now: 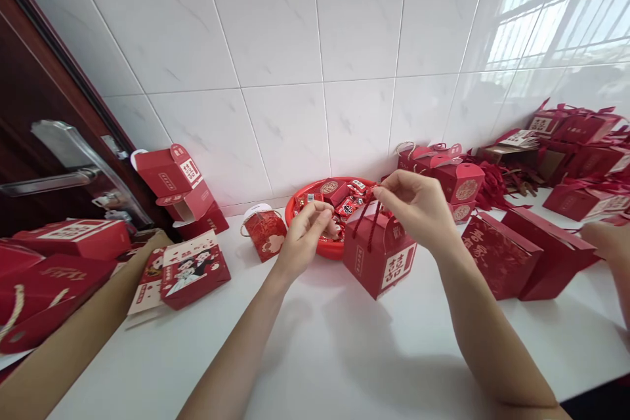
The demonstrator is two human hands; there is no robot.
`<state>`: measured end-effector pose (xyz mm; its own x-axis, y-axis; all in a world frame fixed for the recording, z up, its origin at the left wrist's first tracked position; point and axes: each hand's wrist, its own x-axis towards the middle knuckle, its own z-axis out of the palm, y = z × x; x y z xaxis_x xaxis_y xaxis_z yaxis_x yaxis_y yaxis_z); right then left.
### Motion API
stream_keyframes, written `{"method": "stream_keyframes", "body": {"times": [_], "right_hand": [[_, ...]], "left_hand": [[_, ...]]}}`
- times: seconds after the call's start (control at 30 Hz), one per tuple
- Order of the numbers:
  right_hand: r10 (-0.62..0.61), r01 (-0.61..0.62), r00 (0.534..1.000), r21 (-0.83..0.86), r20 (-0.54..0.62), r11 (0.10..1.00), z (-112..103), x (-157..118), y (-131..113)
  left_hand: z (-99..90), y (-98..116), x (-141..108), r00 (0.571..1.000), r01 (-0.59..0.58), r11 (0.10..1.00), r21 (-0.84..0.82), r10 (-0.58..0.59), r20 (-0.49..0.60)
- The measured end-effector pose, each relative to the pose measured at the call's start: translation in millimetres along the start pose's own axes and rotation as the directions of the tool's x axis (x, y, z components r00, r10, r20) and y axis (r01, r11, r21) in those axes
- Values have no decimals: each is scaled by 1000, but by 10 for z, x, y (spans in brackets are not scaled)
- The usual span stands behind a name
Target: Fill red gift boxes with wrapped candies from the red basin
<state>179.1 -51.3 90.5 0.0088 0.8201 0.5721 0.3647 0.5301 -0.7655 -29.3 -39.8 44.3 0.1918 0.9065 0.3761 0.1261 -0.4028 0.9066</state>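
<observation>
My right hand (416, 207) pinches the dark red cord handle of a red gift box (377, 259) with a white printed character panel. The box is upright and slightly tilted, just in front of a round red basin (325, 248). In that basin lie several red-wrapped sweets (350, 207) and a small red box (335, 191). To the left of the gift box is my left hand (306, 236), at the basin's front edge. Its thumb and forefinger are together, with nothing visible between them. Beside it stands a small red patterned box (266, 233) with a rope handle.
Red boxes (172, 177) are stacked by the door with its metal handle (63, 177). A box with a printed couple (194, 269) lies at left. Two red bags (502, 256) and piled boxes (575, 138) are at right. Other people's arm (83, 328) and hand (608, 246) reach in.
</observation>
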Motion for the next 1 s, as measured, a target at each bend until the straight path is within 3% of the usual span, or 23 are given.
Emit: {"method": "stream_keyframes", "body": {"times": [0.17,0.27,0.4,0.53,0.7,1.0], "right_hand": [[-23,67,945,123,-326,990,-256,227,55],[8,43,914,115,-407,992,-521,477,18],[23,-22,866,9,-499,1000,-952,812,-76],[59,-153,859,-145,-508,978,-1352,973,-18],[175,-308,835,-179,-522,934,-1685,968,309],[289,-402,863,-220,-414,889,-1833,828,906]], "left_hand": [[95,-375,100,992,26,975,222,-53,115],[111,-492,118,993,2,945,327,-41,111],[101,-506,126,992,-16,939,343,-28,123],[99,-472,124,992,-34,929,368,-13,126],[97,-472,116,993,-42,927,373,-4,122],[84,-507,118,992,-52,932,359,8,123]]}}
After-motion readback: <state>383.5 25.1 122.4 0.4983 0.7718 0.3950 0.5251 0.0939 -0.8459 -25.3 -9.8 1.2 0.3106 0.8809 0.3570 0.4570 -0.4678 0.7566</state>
